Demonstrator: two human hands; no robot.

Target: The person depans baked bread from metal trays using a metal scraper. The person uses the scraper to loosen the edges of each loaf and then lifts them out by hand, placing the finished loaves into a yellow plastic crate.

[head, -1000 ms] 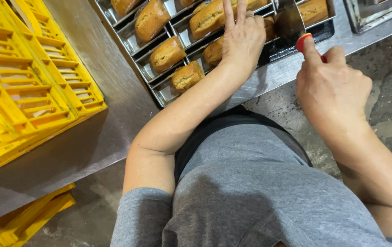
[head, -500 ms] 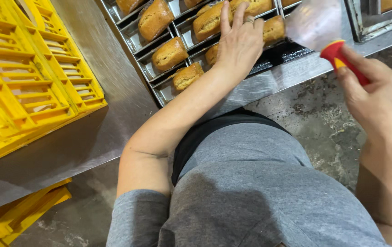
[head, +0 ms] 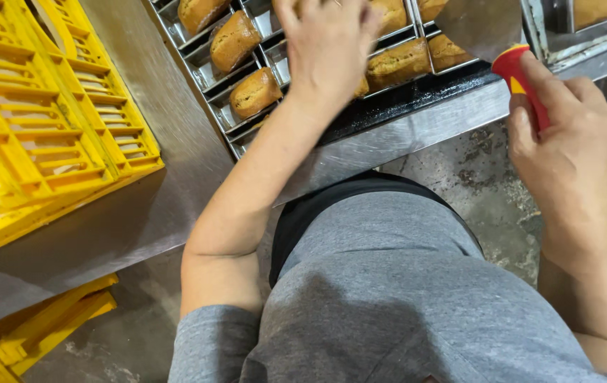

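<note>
Spanning the space under and ahead of both hands, a steel table (head: 176, 198) carries a yellow crate (head: 48, 142) well to the left of the left hand (head: 328, 46) and a rack of metal tins (head: 261, 67) with brown loaves (head: 255, 91) beneath that hand. The left hand lies palm down, fingers spread, on the loaves. The right hand (head: 569, 149) is closed around the red handle of a scraper (head: 491, 39), its flat blade pointing over the tins, just right of the left hand.

Steel bench (head: 176, 170): loaf tins (head: 261, 67), yellow crate (head: 55, 135).
</note>
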